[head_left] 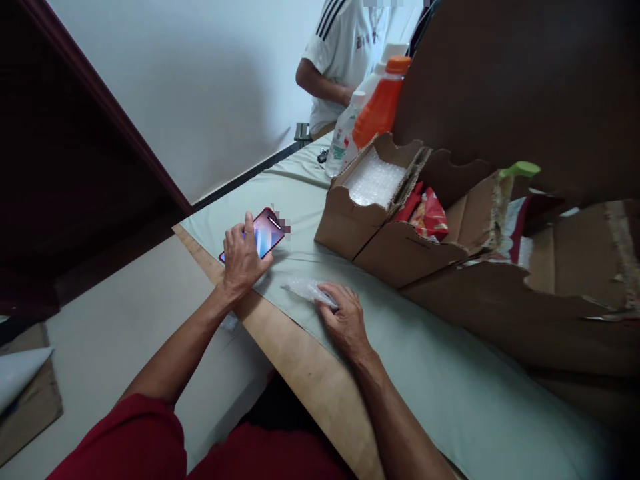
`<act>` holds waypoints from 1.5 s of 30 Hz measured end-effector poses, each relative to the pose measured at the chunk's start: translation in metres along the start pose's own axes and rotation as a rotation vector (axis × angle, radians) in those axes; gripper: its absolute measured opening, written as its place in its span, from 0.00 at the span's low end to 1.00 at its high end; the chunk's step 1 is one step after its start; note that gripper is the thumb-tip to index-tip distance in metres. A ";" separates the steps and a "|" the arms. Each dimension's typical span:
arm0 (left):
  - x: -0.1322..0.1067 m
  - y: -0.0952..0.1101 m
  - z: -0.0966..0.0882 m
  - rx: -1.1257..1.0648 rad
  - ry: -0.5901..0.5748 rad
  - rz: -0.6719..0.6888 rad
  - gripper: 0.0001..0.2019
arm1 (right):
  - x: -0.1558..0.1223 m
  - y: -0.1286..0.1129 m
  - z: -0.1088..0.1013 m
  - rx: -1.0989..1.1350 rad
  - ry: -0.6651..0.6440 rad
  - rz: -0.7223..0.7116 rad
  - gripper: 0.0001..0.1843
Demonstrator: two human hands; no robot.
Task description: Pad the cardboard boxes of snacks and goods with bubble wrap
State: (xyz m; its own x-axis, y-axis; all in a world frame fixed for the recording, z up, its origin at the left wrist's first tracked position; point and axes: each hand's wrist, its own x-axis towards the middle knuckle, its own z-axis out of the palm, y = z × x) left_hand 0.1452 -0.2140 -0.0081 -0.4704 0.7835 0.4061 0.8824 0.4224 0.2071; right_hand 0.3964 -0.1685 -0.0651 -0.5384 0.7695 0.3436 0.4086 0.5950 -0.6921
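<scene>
My left hand (243, 259) spans a lit smartphone (269, 232) with a dark red edge. Its thumb is at the near side and its fingers reach across the far side, gripping it at or just over the pale green cloth. Part of the screen is hidden under the palm. To the right, my right hand (345, 319) is closed on the end of a small piece of bubble wrap (303, 288), which lies low over the cloth. Whether anything is inside the wrap, I cannot tell.
Cardboard boxes (336, 230) line the right side, holding bubble wrap sheets (376, 177) and red packets (429, 215). Behind them stand an orange bottle (379, 107) and a clear bottle (341, 137). A person in a white shirt (334, 50) is at the far end. The table's wooden edge (285, 347) runs nearest me.
</scene>
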 end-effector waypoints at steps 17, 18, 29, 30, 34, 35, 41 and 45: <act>0.028 -0.026 0.011 0.090 -0.311 -0.188 0.47 | 0.069 -0.038 0.004 0.828 -0.037 0.615 0.29; 0.029 -0.028 0.010 0.094 -0.333 -0.190 0.46 | 0.076 -0.040 0.011 0.879 -0.032 0.616 0.31; 0.033 -0.032 0.000 -0.149 -0.207 -0.051 0.28 | 0.083 -0.044 0.040 1.101 -0.051 0.722 0.27; 0.036 -0.027 0.002 -0.156 -0.217 -0.045 0.30 | 0.074 -0.044 0.035 1.088 -0.060 0.719 0.25; 0.059 -0.004 0.018 -0.143 -0.220 -0.054 0.43 | 0.045 -0.045 0.008 1.041 -0.077 0.695 0.19; 0.067 0.002 0.023 -0.137 -0.209 -0.048 0.46 | 0.039 -0.045 0.001 1.023 -0.082 0.688 0.18; 0.107 0.030 0.061 -0.076 -0.387 0.255 0.29 | 0.001 -0.036 -0.030 0.878 -0.092 0.699 0.19; 0.117 0.035 0.076 -0.083 -0.455 0.410 0.13 | -0.032 -0.038 -0.057 0.797 -0.092 0.709 0.19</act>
State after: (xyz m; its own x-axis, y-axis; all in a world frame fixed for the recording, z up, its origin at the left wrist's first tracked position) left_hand 0.1205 -0.0730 -0.0209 -0.0331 0.9981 0.0511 0.9814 0.0228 0.1907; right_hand 0.4397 -0.2022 -0.0139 -0.4347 0.8395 -0.3261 0.0686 -0.3302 -0.9414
